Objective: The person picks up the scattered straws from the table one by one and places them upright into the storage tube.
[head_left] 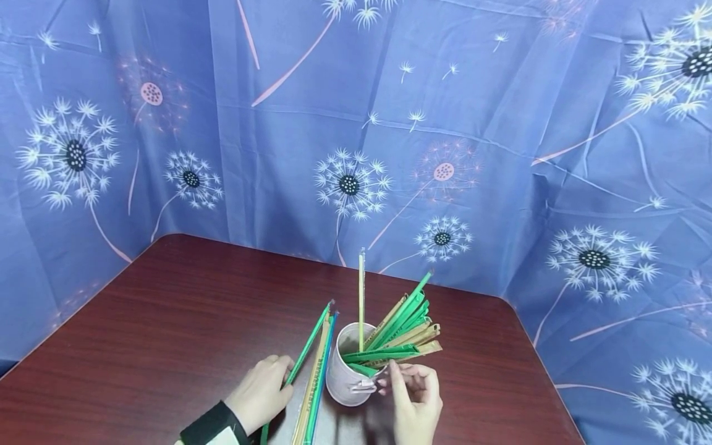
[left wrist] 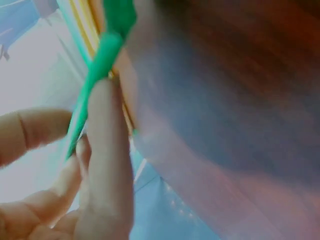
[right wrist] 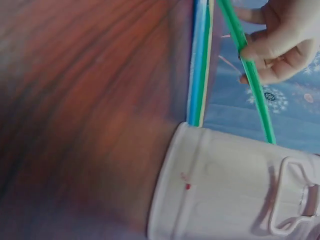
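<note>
A white mug (head_left: 349,376) stands near the front of the dark red table (head_left: 183,321), holding several green and tan wrapped straws (head_left: 400,327). My left hand (head_left: 285,372) is just left of the mug and pinches one long green straw (head_left: 305,353), which slants up toward the mug. The left wrist view shows the fingers (left wrist: 105,150) closed on that green straw (left wrist: 97,70). My right hand (head_left: 396,374) is at the mug's right side by the handle (head_left: 363,387), fingers curled, index tip against the straws leaning over the rim. Whether it pinches one is unclear.
A bundle of blue, green and tan straws (head_left: 314,386) lies flat on the table between my left hand and the mug, seen also as straws (right wrist: 200,60) beside the mug (right wrist: 225,195). Blue dandelion-print cloth (head_left: 356,123) walls the table's back and sides.
</note>
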The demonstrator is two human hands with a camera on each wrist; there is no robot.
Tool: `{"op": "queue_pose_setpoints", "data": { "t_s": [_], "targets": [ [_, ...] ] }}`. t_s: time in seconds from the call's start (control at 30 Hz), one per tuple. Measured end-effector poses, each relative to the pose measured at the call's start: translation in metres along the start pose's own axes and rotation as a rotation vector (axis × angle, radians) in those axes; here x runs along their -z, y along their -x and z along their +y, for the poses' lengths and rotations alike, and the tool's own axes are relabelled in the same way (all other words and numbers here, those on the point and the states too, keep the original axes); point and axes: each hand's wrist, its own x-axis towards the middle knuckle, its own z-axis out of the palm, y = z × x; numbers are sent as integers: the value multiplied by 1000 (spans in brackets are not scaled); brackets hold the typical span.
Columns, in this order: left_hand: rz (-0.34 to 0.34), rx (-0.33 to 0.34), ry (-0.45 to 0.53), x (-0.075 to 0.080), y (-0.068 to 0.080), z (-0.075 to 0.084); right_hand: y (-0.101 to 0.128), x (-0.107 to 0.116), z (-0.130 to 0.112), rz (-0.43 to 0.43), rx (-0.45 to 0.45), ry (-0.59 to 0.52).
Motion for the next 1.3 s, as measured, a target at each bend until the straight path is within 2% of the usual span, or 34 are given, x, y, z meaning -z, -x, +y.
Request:
{"op": "queue_pose_setpoints", "data": {
  "t_s": [0.1,0.27,0.5,0.63,0.73,0.87,0.97,1.17,1.23,1.3],
  "targets": [
    [65,-25,20,1,-1,5,-1,-1,-4,-28,39,-59],
    [154,-122,64,4,0,18,-3,-3,-9,-88,168,-163],
    [269,-325,37,9,1,31,-6,-7,-19,-132,225,-66],
    [350,-455,-11,10,1,35,-7,-8,-23,-143,234,-56],
    [380,-527,-35,11,0,37,-8,-9,-27,-156,250,-50],
    [387,-592,-53,11,0,39,-9,-12,-33,-148,260,17],
    [391,-614,-68,11,0,40,-9,-14,-38,-129,250,53],
    [396,-599,-58,9,0,41,-9,-16,-40,-121,281,1],
    [398,-555,-63,9,-1,41,-10,-15,-41,-111,302,-24],
    [382,-465,-67,7,-2,40,-11,-15,-41,-89,319,-71]
  ]
}}
